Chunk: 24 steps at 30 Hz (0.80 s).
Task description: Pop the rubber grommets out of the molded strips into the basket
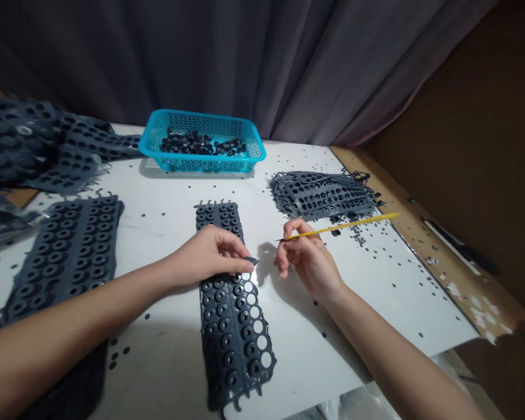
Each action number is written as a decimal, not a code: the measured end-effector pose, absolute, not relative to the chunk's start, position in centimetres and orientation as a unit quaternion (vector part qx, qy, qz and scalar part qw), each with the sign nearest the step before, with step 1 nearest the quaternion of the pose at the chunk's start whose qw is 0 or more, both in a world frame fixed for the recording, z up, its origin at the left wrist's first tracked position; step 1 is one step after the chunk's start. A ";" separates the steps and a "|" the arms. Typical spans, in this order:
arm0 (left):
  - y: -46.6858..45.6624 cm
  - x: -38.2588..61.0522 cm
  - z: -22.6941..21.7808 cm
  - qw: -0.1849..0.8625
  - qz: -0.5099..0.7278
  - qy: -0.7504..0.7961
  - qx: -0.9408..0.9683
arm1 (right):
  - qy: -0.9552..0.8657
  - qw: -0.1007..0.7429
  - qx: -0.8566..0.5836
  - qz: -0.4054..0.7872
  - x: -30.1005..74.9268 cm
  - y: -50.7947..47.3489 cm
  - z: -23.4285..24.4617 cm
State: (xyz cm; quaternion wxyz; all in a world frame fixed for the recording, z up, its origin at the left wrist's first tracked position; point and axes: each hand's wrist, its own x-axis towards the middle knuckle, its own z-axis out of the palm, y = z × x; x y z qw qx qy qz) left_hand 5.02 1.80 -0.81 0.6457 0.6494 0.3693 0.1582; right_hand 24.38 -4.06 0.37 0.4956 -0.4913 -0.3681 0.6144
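Observation:
Above a dark rubber sheet of moulded rings [230,326], my left hand [212,251] is closed in a pinch. Between its thumb and finger sits a small dark rubber piece [252,261], whose exact shape is unclear. Along the right side of that sheet, a column of round holes shows the white table through it. My right hand [310,262] holds a thin yellow stick with a dark pointed tip [359,221]. The tip points left, toward the left hand, but is apart from it. Part of the sheet is hidden under my left hand.
A blue plastic basket [203,163] with several small dark rubber parts stands at the back. Stacked perforated sheets [324,195] lie right. Another ring sheet [76,245] and a dark sheet pile [26,140] are left. Small dark discs dot the white table [166,350].

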 end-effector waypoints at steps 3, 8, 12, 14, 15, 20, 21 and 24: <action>1.8 5.0 -0.9 0.645 0.154 0.365 0.654 | -0.367 0.496 -0.497 0.610 24.5 -4.2 0.6; 1.9 5.0 -0.9 0.646 0.151 0.365 0.654 | -0.377 0.503 -0.489 0.605 24.6 -4.4 0.6; 1.9 5.0 -0.7 0.654 0.146 0.364 0.647 | -0.408 0.527 -0.491 0.562 24.5 -4.5 0.0; 1.8 5.0 -0.7 0.656 0.145 0.364 0.645 | -0.433 0.516 -0.493 0.550 24.3 -4.7 -0.1; 1.8 5.0 -0.7 0.657 0.146 0.364 0.644 | -0.445 0.508 -0.495 0.547 24.1 -4.8 -0.1; 1.8 5.0 -0.6 0.663 0.150 0.356 0.642 | -0.501 0.461 -0.507 0.529 23.1 -5.5 0.4; 1.7 5.1 -0.6 0.661 0.149 0.356 0.643 | -0.512 0.454 -0.511 0.521 23.0 -5.6 0.5; 1.7 5.2 -0.5 0.650 0.143 0.364 0.652 | -0.545 0.436 -0.522 0.490 23.0 -5.8 0.4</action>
